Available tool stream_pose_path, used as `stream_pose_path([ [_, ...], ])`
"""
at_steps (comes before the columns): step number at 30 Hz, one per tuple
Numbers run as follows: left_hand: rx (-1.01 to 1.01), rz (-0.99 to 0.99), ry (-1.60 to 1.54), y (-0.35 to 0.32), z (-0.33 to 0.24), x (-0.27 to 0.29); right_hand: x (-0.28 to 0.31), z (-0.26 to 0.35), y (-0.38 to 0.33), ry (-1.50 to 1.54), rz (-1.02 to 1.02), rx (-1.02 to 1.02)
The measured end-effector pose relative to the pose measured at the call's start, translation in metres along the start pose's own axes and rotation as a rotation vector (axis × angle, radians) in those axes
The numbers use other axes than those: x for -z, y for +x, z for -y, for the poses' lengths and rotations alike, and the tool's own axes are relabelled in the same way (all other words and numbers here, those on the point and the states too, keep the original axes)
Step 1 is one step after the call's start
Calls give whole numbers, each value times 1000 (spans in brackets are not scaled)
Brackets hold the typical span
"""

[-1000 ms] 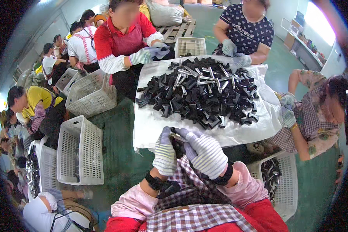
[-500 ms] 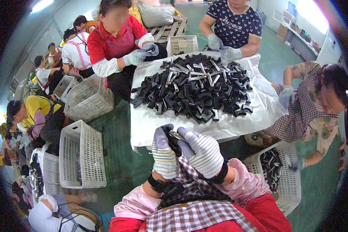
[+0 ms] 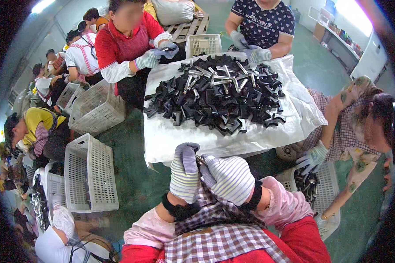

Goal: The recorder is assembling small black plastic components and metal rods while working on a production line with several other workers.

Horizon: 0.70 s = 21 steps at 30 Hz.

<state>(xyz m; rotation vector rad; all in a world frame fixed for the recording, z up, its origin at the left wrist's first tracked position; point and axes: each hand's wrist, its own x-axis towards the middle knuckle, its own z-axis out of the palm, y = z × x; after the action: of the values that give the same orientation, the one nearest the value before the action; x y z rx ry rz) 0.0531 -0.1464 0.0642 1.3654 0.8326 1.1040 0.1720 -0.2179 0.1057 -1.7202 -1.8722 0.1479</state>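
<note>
Just short of the table's near edge, my two hands meet in striped knit gloves. My left hand (image 3: pixel 184 173) is closed, its fingers curled round a small black part that the glove now mostly hides. My right hand (image 3: pixel 229 177) is also closed, pinching a silver metal piece (image 3: pixel 200 160) whose end shows between the gloves. Whether the metal sits inside the black part, I cannot tell. Beyond my hands a heap of angled black parts (image 3: pixel 215 103) lies on the table, with several silver metal strips (image 3: pixel 221 82) on top.
White sheeting (image 3: pixel 171 142) covers the table. Co-workers with gloved hands sit at its far left and far side; another bends at the right over a white crate (image 3: pixel 327 193) of parts. More white crates (image 3: pixel 91 175) stand on the floor at left.
My fingers have closed further over the held parts, hiding the black one. At right, the co-worker's gloved hand has come down from the apron to the crate.
</note>
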Motion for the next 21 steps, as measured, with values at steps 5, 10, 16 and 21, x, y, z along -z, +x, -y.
stream_pose_path([
  [5, 116, 292, 283, -6, 6, 14, -7, -10, -13, -31, 189, 72],
  [10, 127, 460, 471, -14, 14, 29, -13, -13, -27, 56, 264, 133],
  [16, 227, 489, 330, -3, -8, 20, -5, -15, -17, 245, 109, -5],
  [21, 17, 670, 559, 5, 8, 29, -5, -20, -22, 125, 376, -84],
])
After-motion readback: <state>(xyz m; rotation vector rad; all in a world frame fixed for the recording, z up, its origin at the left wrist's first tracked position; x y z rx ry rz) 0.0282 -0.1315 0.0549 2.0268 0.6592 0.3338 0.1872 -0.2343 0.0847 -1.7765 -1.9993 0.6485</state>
